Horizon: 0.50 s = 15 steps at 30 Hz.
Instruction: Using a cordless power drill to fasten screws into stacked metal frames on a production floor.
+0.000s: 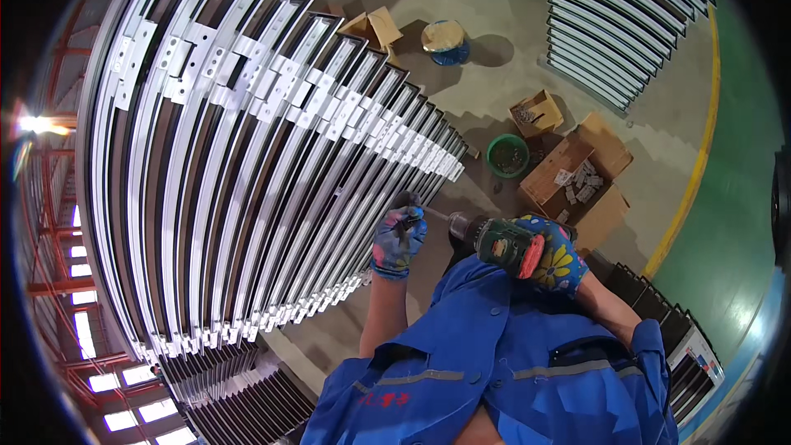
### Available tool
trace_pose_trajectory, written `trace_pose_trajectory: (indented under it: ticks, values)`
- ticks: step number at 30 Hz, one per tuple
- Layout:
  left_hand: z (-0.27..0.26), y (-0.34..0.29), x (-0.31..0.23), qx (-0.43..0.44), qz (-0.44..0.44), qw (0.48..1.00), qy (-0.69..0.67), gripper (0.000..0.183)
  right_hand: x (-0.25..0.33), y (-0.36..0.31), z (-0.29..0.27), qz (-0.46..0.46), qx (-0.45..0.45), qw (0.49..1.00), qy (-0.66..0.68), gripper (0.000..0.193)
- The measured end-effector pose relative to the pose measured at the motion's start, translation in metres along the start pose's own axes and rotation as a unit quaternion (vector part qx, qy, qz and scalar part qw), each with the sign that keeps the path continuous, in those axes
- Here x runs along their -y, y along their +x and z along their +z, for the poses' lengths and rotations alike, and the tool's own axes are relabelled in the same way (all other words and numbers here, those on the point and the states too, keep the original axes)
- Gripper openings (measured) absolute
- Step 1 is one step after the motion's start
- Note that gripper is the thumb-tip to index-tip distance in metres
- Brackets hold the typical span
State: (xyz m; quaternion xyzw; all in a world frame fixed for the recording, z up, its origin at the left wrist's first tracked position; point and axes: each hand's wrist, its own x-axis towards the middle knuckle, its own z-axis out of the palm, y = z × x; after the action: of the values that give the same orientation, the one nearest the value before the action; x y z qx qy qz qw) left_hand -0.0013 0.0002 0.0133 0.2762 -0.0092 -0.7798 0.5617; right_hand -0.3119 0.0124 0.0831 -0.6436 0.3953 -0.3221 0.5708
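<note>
A patterned glove covers my right hand [562, 262], which grips a dark green and red power drill [504, 245] in front of my chest. From its chuck a thin bit [437, 213] points left toward my other hand. My left hand [399, 241], in a grey-and-pink stained glove, is closed with its fingers pinched together close to the bit's tip. What they hold, if anything, is too small to tell. Just left of that hand stands a long row of silver and brown metal frame profiles [247, 222]. Silver hinge plates [280, 86] sit across their upper parts.
At the right, an open cardboard box [544, 181] holds loose metal hinges. Beside it are a green tub [507, 156] and a smaller box [535, 113] of small parts. Farther off stands a round stool [445, 36]. More profiles [622, 25] are stacked at the far right, near a yellow floor line [696, 173].
</note>
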Motion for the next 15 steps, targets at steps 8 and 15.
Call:
trace_pose_trajectory:
  ticks: [8, 15]
  values:
    - [-0.01, 0.004, 0.002, 0.013, -0.012, 1.0, 0.014, 0.022, -0.001, -0.001, -0.002, 0.016, 0.001, 0.999, 0.033, 0.038]
    - [0.002, 0.003, 0.005, -0.091, 0.08, 0.985, 0.121, 0.018, -0.004, 0.001, -0.002, -0.033, -0.017, 0.998, -0.045, 0.037]
